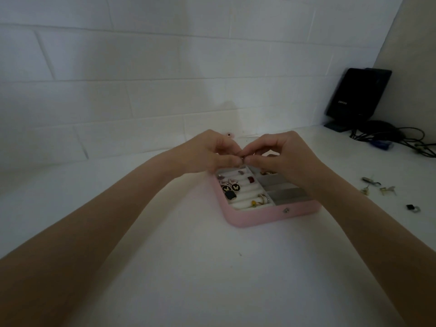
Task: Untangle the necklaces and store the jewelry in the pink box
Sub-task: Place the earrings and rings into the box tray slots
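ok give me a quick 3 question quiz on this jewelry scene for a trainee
1. True or false: both hands pinch one small item above the pink box.
2. Where do the loose pieces outside the box lie? A) left of the box B) right of the box C) on the speaker
3. Fill in: two round black pieces in the ring rolls bear a ______ motif.

Key
1. True: the left hand and right hand meet at a small dark item over the box's far side.
2. B
3. Butterfly: see the butterfly pair.
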A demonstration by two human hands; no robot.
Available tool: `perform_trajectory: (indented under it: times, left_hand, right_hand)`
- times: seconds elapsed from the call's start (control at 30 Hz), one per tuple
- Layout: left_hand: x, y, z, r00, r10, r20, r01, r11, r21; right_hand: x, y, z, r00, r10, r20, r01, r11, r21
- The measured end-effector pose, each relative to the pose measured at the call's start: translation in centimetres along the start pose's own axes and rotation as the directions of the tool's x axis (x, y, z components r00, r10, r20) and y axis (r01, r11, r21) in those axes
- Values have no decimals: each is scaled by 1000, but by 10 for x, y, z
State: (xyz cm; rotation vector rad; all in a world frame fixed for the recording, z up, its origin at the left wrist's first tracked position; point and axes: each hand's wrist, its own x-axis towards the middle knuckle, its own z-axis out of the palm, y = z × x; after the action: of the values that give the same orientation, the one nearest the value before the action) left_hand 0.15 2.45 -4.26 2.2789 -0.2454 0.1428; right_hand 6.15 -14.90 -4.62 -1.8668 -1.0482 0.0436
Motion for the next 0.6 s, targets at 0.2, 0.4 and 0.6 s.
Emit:
perform_trajectory:
  times: [0.2, 0.4, 0.6]
  left_hand:
    - [6, -1, -3, 1000, 19, -9, -17, 978, 208]
    - [6, -4, -2, 999, -20, 28, 13, 972, 234]
    - [7, -4, -2, 998, -39, 47, 29, 980, 198]
  right_hand:
    - [2, 2, 0, 998, 61, 8, -61, 996, -62]
    - [0, 7, 9, 996, 85, 39, -76, 979, -187]
    - [1, 6, 10, 996, 73, 53, -59, 972, -228]
